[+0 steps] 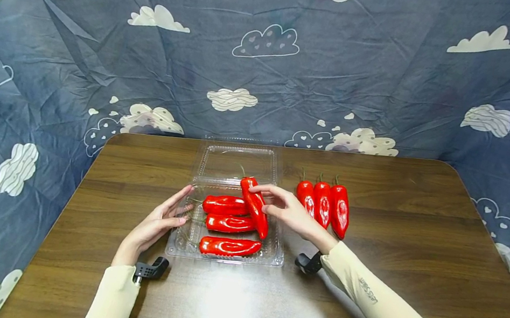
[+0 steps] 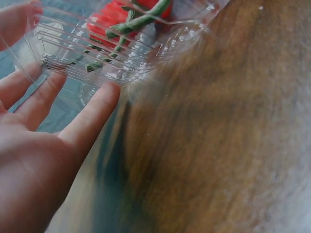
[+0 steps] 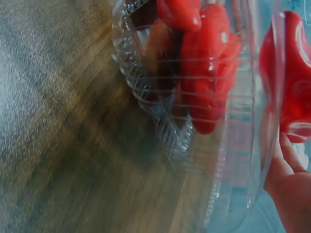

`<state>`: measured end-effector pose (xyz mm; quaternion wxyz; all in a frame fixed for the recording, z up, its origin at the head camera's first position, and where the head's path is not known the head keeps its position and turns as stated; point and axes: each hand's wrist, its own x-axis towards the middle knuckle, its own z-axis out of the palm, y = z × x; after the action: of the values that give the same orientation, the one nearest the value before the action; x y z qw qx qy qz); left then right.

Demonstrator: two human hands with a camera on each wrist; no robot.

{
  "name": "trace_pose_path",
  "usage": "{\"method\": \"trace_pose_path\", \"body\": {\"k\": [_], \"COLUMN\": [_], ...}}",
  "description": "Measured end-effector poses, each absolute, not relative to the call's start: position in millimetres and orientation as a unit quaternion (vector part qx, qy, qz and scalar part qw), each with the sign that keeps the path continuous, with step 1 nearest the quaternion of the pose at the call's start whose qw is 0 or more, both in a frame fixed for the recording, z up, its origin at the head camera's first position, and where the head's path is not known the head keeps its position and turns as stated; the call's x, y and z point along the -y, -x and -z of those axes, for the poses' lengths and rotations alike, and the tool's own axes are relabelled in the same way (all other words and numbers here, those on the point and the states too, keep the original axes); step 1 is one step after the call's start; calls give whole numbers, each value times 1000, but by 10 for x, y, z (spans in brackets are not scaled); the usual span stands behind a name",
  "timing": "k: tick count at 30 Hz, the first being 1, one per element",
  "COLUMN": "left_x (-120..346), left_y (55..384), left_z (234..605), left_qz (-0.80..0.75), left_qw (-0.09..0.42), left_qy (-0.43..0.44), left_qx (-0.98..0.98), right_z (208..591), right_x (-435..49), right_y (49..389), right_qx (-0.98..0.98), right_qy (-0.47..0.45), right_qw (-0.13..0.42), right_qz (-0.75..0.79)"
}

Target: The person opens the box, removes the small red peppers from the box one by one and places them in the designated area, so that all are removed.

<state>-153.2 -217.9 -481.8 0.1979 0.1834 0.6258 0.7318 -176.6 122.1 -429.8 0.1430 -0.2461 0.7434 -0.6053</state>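
Note:
My right hand [image 1: 293, 214] pinches a long red pepper [image 1: 255, 207] between thumb and fingers. That pepper slants over the right part of a clear plastic clamshell box [image 1: 272, 258], its green stem pointing away. Three more red peppers [image 1: 230, 247] lie crosswise in the box with their stems to the left. On the box's left side, my left hand [image 1: 154, 226] touches the wall with extended fingers. In the left wrist view its spread fingers [image 2: 99, 109] rest against the ribbed plastic, and green stems [image 2: 138, 22] show through it.
The box's clear lid [image 1: 240, 162] stands open toward the back edge of the wooden table [image 1: 397, 228]. To the right of the box, three red peppers [image 1: 322, 204] lie side by side, stems toward the back. A cloud-patterned blue cloth [image 1: 369, 77] hangs behind the table.

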Motion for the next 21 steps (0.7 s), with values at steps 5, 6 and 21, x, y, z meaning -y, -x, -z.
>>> {"method": "trace_pose_path", "body": {"k": [5,6,21], "left_x": [2177,2177,2177], "left_y": [1534,1534,1531], "left_z": [4820,4819,4828], "left_qz": [-734,-734,-734], "left_qw": [200,200,198], "left_qy": [-184,-184,-185], "left_qx": [-623,-622,-623], "right_z": [4271,4268,4270], "right_x": [-1289,-1304,-1528], "right_y": [1754,1752,1745], "right_qx": [-741,-741,-739], "right_qy": [238,239,233], "right_qw": [137,135,116], "right_qz": [613,614,621]}}
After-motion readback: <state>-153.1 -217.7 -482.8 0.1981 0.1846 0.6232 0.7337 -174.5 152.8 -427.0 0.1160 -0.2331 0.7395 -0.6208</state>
